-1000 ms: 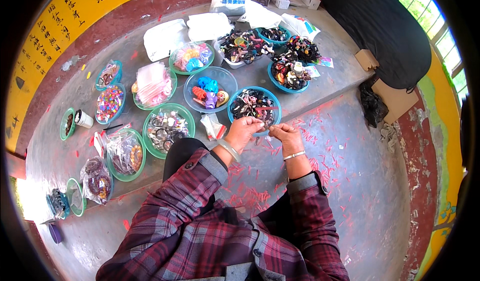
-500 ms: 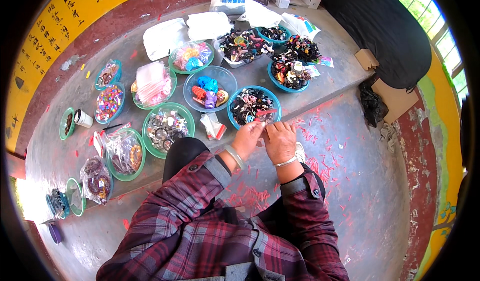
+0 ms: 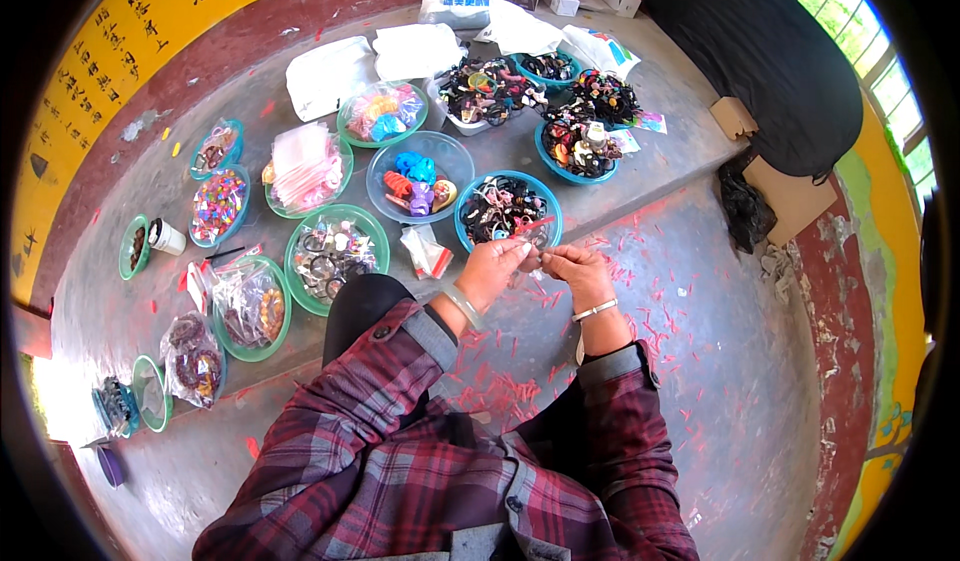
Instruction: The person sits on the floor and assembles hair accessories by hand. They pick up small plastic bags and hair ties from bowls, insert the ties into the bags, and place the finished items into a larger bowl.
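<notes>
My left hand (image 3: 490, 269) pinches a small clear plastic bag (image 3: 530, 251) with a red strip along its edge. My right hand (image 3: 583, 271) meets it from the right, thumb and fingers pressed together at the bag's edge. What exactly lies between those right fingertips is too small to make out. Just beyond both hands stands a blue basin (image 3: 461, 223) of dark, pink and light-blue hair ties (image 3: 500, 206). Left of my left hand lies a packet of clear bags with red edges (image 3: 426, 253).
Green basins (image 3: 378, 233) of small accessories and a clear bowl (image 3: 376, 186) of colourful hair claws crowd the raised ledge. More hair ties fill a blue basin (image 3: 545, 148) farther back. Red strips (image 3: 640, 336) litter the floor on the right. Black cloth (image 3: 770, 61) drapes the far right.
My right hand has turned and shifted slightly right, and its fingers now pinch at the bag's edge. My left hand stays almost in place with the bag.
</notes>
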